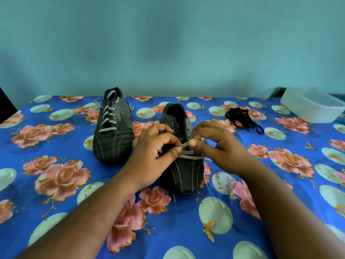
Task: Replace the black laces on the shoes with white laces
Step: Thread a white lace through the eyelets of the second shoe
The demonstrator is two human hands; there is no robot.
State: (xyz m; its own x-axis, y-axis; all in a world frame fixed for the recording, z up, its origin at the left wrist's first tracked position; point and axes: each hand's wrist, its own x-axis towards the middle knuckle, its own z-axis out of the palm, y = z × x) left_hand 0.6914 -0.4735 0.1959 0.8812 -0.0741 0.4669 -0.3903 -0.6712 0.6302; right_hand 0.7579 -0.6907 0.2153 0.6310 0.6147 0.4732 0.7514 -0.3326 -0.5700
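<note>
The white lace (188,155) sits low on the near shoe (182,165); the left hand (155,146) and right hand (218,144) each pinch it, probably to thread the next holes.

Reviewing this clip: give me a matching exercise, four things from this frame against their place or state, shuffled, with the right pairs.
Things:
1. far shoe
2. near shoe
3. black laces
4. white tub

States:
A. loose heap on the cloth, right of the shoes
B. only its lowest eyelets threaded, both hands at the lace
C. far right edge of the table
D. laced with white up to the top

Pairs: 1-D, 2-B, 3-A, 4-C
</note>
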